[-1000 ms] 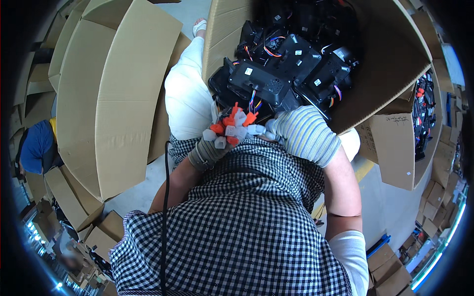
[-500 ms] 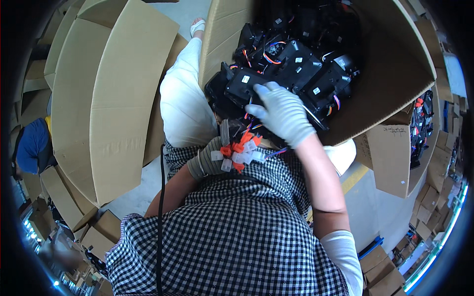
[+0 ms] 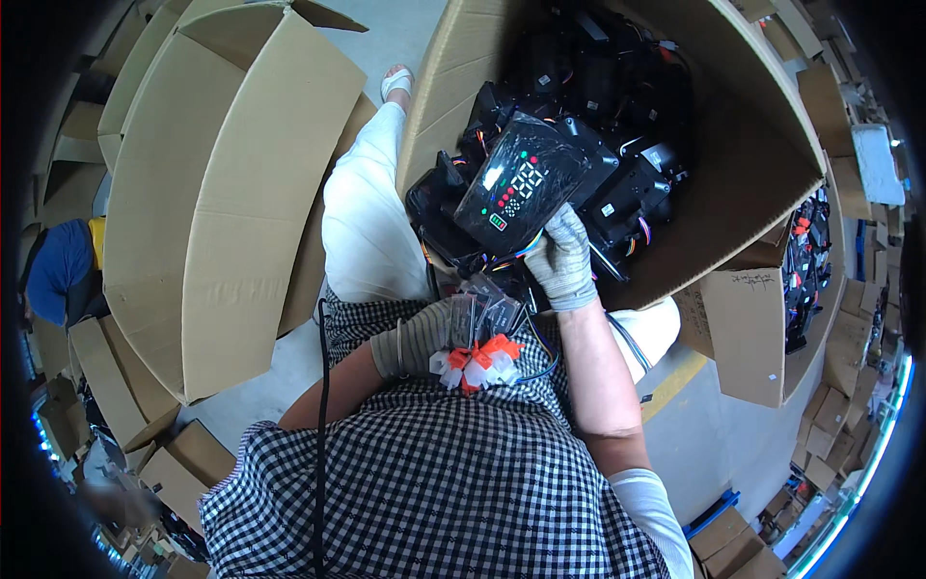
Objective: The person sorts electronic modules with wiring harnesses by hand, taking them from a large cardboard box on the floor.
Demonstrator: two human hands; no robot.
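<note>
My right hand [image 3: 564,259], in a pale ribbed glove, grips the lower right edge of a black display panel [image 3: 526,181]. Its film-covered face is turned up, showing a white, red and green pattern; coloured wires run from its lower edge. In front of my lap, my gloved left hand [image 3: 422,340] is closed around a bundle of wired connectors [image 3: 477,365] with orange-red and white plugs. Smoky clear plastic pieces [image 3: 485,311] stick up from that bundle. Beneath and behind the panel lie several black plastic units [image 3: 622,183] with wires and small white labels.
The units fill a large cardboard box [image 3: 738,207] between my legs. Another tall carton [image 3: 241,222] stands at the left, and a smaller one [image 3: 748,323] at the right, beside more wired black units [image 3: 808,270]. A person in blue [image 3: 60,275] is at the far left.
My right hand has taken hold of a panel, whose patterned face now shows. The left hand's connector bundle has shifted down slightly, and its clear pieces show more.
</note>
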